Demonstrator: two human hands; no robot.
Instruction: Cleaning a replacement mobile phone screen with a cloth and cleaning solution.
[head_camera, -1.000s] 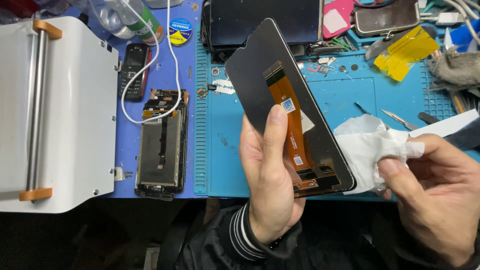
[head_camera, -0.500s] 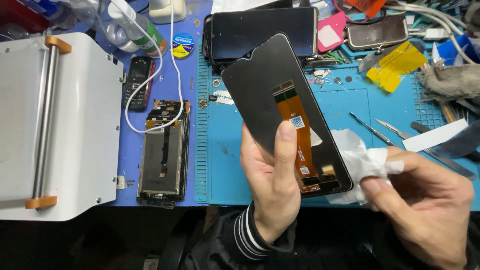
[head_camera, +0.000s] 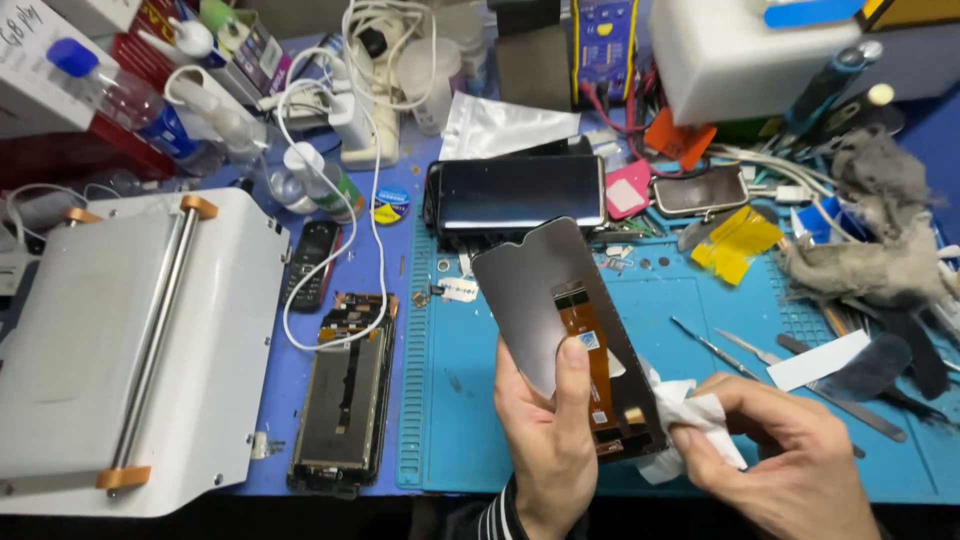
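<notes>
While the left hand (head_camera: 548, 450) grips the screen panel (head_camera: 565, 330), right fingers (head_camera: 700, 440) pinch a tissue (head_camera: 690, 415) beside it.

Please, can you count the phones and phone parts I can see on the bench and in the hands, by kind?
Loose display panels, held by the left hand: 1
Opened phone bodies: 1
Keypad phones: 1
Dark smartphones lying flat: 2
Total: 5

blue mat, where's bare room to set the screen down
The blue mat is barest on its left strip, between the opened phone and the left hand holding the screen. A smaller patch lies right of the screen, before the tweezers. The back edge and right side are crowded with parts, tools and rags.
</notes>
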